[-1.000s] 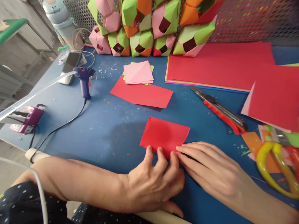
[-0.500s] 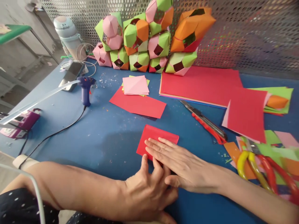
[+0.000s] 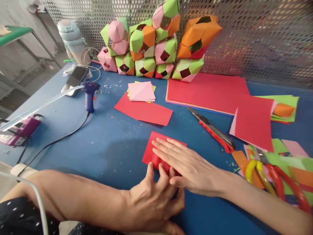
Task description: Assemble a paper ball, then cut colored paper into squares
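Observation:
A small red sheet of paper (image 3: 148, 150) lies on the blue table, in front of me. My right hand (image 3: 179, 161) rests flat across it with straight fingers, hiding much of its right half. At the paper's near edge is my left hand (image 3: 158, 195), its fingers bent and apart, the fingertips touching that edge. Near those fingertips the paper bulges up slightly. The left thumb points away from the sheet, toward the lower right. Exactly how the near edge is folded stays hidden under both hands.
Beyond lie a red strip (image 3: 144, 112) and pink squares (image 3: 141, 91). A utility knife (image 3: 211, 130), scissors (image 3: 276, 179) and paper scraps sit right, before stacked red sheets (image 3: 207, 91). A glue gun (image 3: 90, 96) stands left. Folded paper shapes (image 3: 143, 42) line the back.
The near part of the red paper now bulges up beside my left fingertips. My right hand has shifted slightly away from me; the left stays nearly in place. The view has tilted a little.

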`<control>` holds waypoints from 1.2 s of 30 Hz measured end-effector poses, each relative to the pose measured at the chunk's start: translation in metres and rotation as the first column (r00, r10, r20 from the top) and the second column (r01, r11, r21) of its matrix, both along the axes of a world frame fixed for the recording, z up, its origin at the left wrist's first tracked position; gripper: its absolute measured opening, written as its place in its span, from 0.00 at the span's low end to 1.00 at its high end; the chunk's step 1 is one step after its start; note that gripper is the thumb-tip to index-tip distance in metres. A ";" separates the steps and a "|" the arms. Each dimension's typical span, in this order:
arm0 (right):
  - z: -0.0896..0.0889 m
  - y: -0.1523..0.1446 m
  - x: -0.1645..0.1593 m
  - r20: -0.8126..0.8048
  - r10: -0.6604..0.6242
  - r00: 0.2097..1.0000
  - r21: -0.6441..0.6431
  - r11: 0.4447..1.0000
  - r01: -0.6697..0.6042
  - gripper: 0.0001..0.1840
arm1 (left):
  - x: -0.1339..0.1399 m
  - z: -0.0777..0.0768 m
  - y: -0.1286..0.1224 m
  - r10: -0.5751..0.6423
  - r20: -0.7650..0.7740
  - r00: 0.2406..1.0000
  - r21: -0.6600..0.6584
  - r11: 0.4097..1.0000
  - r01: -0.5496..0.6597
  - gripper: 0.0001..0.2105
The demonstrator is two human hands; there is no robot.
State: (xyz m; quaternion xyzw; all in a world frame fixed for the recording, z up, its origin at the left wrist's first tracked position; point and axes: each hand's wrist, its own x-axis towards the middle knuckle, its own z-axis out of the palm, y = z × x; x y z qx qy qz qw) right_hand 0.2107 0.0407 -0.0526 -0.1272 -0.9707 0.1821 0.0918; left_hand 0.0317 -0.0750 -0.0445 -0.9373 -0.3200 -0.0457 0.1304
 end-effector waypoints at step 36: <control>-0.007 0.022 -0.022 0.073 -0.091 0.993 0.264 0.962 0.069 0.41 | 0.002 0.001 -0.001 -0.019 -0.007 1.000 -0.012 1.000 0.019 0.35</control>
